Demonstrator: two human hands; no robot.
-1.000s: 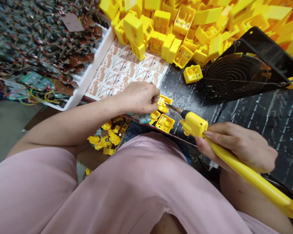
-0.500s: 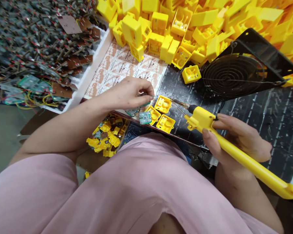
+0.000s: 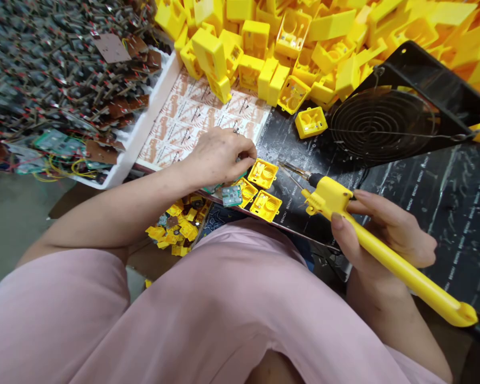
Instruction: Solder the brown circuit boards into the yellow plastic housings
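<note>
My right hand [image 3: 392, 229] is wrapped round a yellow soldering iron [image 3: 408, 272], its metal tip pointing left towards a small open yellow case [image 3: 263, 174]. Two more open cases lie close by, a lower yellow case [image 3: 266, 206] and a partly covered yellow case [image 3: 247, 193]. A small green circuit board [image 3: 232, 196] rests against the covered one. My left hand [image 3: 223, 154] hovers at the left edge of the upper case, thumb and fingertips pinched together. What the pinch holds, if anything, is hidden.
A black fan [image 3: 380, 122] stands right of a single yellow case [image 3: 311, 122]. Behind is a large heap of yellow cases [image 3: 256, 40]. At left, a white foam tray [image 3: 148, 117] borders a mass of circuit boards [image 3: 64, 80]. Below the bench edge sits a pile of yellow parts [image 3: 180, 226].
My left hand has shifted slightly right against the upper yellow case. The whole view has moved a little; the soldering iron stays in my right hand with its tip near that case.
</note>
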